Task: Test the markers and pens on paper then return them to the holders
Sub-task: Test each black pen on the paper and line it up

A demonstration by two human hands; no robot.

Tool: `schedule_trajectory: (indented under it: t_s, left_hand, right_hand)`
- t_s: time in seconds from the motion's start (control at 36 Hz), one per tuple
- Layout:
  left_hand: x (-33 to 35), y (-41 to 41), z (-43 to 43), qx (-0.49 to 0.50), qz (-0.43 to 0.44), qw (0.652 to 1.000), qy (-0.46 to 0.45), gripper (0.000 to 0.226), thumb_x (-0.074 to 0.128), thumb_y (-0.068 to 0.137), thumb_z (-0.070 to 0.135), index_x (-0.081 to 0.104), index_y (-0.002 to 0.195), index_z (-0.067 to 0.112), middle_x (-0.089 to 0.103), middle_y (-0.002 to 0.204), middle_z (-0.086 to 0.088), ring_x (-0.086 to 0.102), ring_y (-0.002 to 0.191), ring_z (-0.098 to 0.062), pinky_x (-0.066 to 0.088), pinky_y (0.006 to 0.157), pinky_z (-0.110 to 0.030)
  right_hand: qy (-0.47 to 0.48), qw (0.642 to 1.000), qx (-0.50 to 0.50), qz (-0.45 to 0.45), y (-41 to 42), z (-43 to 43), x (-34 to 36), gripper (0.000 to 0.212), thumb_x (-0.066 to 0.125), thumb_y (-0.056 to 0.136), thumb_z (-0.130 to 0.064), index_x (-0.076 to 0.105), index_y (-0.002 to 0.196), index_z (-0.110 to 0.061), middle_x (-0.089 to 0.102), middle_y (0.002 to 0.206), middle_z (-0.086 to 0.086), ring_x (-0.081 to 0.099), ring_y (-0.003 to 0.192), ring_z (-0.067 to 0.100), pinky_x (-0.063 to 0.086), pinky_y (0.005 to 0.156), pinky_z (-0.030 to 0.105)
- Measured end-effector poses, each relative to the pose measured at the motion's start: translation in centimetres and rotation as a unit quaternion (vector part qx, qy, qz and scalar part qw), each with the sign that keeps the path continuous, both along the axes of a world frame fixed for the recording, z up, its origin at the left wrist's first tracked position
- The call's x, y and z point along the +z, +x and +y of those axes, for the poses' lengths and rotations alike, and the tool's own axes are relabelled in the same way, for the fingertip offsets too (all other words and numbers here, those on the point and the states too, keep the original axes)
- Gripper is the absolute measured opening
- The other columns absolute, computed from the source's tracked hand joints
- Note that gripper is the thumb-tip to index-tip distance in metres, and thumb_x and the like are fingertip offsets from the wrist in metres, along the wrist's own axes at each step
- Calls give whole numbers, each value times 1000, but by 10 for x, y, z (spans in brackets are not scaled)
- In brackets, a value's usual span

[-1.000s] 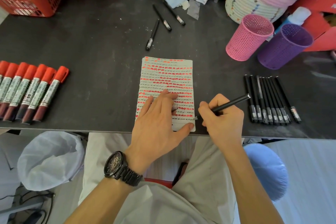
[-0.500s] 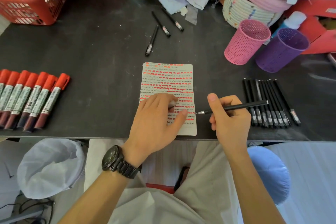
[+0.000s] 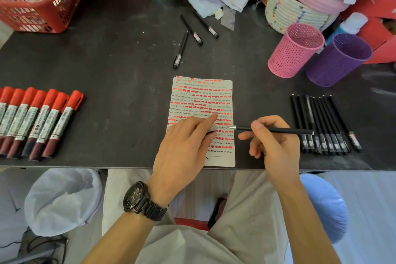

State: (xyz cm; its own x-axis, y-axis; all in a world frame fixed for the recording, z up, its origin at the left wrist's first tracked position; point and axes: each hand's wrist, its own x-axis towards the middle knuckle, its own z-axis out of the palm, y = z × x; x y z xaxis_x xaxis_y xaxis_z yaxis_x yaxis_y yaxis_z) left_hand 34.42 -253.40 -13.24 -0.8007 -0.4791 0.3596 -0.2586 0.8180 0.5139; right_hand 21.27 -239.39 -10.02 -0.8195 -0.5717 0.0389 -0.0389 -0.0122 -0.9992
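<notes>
A paper sheet (image 3: 201, 96) filled with red and black test marks lies at the table's front edge. My left hand (image 3: 184, 146) rests on its lower part and pinches a small pen cap (image 3: 212, 128) in its fingers. My right hand (image 3: 272, 141) pinches an uncapped black pen (image 3: 278, 130), held level with its tip pointing left over the paper's right edge. Several black pens (image 3: 323, 124) lie in a row to the right. Several red markers (image 3: 36, 118) lie in a row at the left. A pink holder (image 3: 293, 51) and a purple holder (image 3: 336, 60) stand at the back right.
Three black pens (image 3: 192, 34) lie loose behind the paper. A red basket (image 3: 38, 4) stands at the back left, a white rope basket (image 3: 295, 8) and clutter at the back right. The black table (image 3: 120, 66) ends just below my hands.
My right hand has lifted the pen off the bottom of the paper and turned it level, tip to the left. My left hand has slid slightly up the sheet.
</notes>
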Motion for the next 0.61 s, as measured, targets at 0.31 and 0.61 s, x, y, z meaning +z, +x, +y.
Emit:
schedule_trajectory:
  t_s: [0.31, 0.61]
  left_hand:
    - [2, 3, 5, 36, 28, 998, 47, 24, 49, 99, 43, 51, 120, 32, 64, 106, 16, 53, 94, -4, 41, 79, -18]
    - [-1, 3, 4, 19, 50, 998, 23, 21, 51, 100, 36, 53, 120, 30, 66, 111, 13, 56, 100, -8, 43, 84, -22]
  right_hand:
    - [21, 999, -20, 28, 1, -1, 0, 17, 68, 86, -45, 71, 81, -29, 75, 73, 5, 54, 47, 14, 44, 47, 20]
    - [21, 999, -11, 44, 1, 1, -1, 14, 68, 87, -44, 71, 82, -31, 75, 72, 4, 55, 47, 14, 44, 47, 20]
